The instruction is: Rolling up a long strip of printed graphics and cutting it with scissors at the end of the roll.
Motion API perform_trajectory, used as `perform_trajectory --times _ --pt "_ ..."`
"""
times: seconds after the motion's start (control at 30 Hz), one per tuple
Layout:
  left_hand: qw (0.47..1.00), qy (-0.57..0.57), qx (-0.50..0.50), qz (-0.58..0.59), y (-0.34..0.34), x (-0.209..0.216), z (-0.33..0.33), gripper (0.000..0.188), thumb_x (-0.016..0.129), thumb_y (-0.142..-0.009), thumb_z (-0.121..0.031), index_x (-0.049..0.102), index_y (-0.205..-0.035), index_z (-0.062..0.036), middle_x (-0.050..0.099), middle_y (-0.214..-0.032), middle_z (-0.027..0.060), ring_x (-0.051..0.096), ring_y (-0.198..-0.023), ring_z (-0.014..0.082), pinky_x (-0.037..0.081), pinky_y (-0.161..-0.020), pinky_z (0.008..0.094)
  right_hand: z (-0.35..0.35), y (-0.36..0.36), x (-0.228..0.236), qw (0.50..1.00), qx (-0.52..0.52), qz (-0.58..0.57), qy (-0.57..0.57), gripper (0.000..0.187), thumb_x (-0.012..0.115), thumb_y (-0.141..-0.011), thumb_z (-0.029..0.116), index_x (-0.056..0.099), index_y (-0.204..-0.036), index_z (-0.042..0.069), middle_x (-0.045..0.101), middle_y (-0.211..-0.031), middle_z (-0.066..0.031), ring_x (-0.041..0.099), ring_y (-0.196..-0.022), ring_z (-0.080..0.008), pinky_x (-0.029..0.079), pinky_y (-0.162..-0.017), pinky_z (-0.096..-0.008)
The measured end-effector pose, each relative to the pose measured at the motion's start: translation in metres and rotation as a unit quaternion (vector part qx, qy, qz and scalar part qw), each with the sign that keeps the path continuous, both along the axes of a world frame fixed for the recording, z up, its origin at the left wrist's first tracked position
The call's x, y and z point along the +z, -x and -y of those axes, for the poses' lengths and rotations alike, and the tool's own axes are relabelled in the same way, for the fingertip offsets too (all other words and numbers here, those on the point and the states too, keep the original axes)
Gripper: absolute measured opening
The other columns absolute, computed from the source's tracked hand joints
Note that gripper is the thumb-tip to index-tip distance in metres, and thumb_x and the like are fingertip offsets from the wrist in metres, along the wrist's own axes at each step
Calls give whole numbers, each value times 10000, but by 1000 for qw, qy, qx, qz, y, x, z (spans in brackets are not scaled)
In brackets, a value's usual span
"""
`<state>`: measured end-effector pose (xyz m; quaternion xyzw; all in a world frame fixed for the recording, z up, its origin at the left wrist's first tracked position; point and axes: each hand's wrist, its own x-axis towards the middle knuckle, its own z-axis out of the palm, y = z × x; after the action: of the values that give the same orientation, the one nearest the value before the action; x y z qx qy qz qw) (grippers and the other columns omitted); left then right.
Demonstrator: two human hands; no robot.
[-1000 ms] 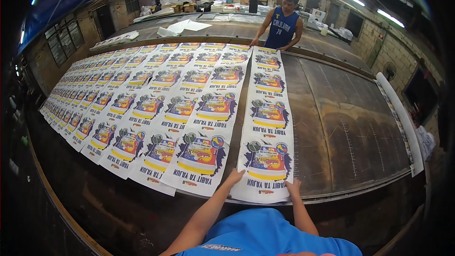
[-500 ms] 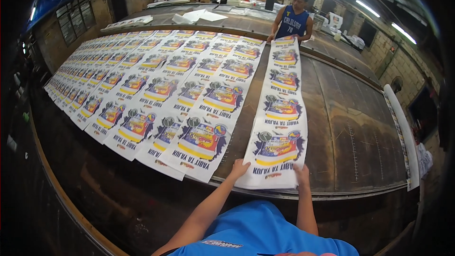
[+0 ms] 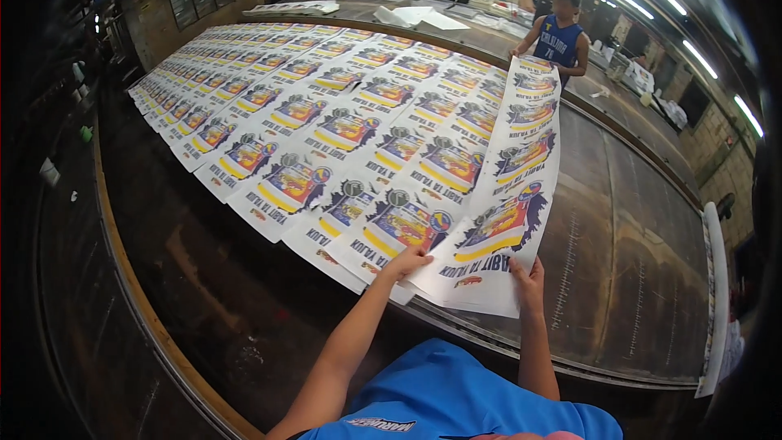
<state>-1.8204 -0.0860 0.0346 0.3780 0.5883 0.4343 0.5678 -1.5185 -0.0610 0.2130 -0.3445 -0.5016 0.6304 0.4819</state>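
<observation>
A long white printed strip (image 3: 521,159), with repeated purple, red and yellow designs, stretches away from me to a co-worker. My left hand (image 3: 407,263) grips its near left corner. On the near right edge my right hand (image 3: 528,277) has the strip pinched between thumb and fingers. The strip is raised and tilted, its left edge over the outermost of the printed sheets (image 3: 358,126) laid in overlapping rows on the table. Across the table, a co-worker in a blue sleeveless shirt (image 3: 558,42) holds the far end.
The long dark table (image 3: 635,269) shows worn brown patches to the right of the strip. A white roll (image 3: 717,293) lies along its right end. White papers (image 3: 419,18) rest on another table behind. A metal rail (image 3: 456,322) edges the near side.
The strip has swung left from bare table to the edge of the laid sheets and now tilts. Both my hands stay on it. The head view has turned somewhat.
</observation>
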Motion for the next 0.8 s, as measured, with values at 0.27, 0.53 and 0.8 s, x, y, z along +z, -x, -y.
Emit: perform_trajectory --times 0.27,0.53,0.8 --pt "930 -10 159 -333 188 -11 46 469 758 -841 -218 629 -1219 28 692 -881 127 668 -879 273 543 -809 379 30 103 -128 973 86 133 165 545 711 -857 22 421 -1319 36 633 -1138 -110 639 -1013 -209 569 -779 -373" --pt "866 108 27 -487 232 -57 58 435 684 -872 -282 612 -1163 34 450 -1354 244 508 -1216 414 423 -1033 530 30 150 -203 895 51 315 311 695 725 -824 183 345 -1398 92 549 -1294 -143 581 -1132 -311 543 -770 -521" --pt "950 100 -1 -296 229 -29 22 474 700 -879 -313 621 -1193 33 674 -1158 254 635 -1109 409 496 -955 453 22 161 -214 895 -80 223 378 584 692 -838 140 406 -1337 40 623 -1078 -126 664 -775 -214 559 -599 -327"
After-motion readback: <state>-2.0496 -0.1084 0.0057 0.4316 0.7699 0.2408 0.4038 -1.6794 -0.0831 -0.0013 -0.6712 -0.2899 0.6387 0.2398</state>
